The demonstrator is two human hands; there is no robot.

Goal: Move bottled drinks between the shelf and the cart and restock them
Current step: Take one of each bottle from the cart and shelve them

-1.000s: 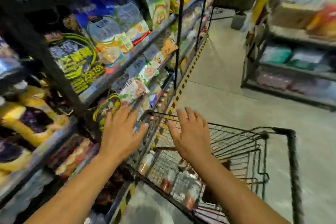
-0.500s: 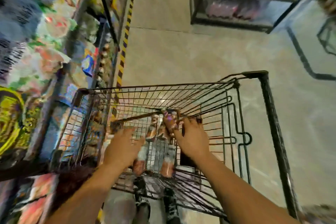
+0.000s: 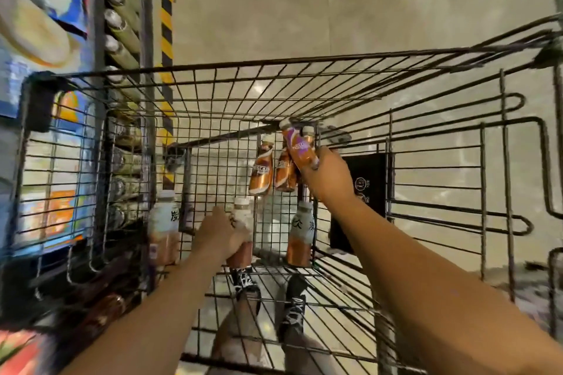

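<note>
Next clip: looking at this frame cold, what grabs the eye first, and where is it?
The black wire shopping cart fills the middle, with both bare arms reaching into it. The right hand grips a brown bottle with a purple label at the cart's far end, beside two more brown coffee bottles. Nearer, the left hand grips a white-and-brown bottle; blurred colourful shelf goods line the left edge.

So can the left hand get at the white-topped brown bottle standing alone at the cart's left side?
Probably yes: the white-topped brown bottle stands just beside the left hand with nothing between, but that hand already grips another bottle.
</note>
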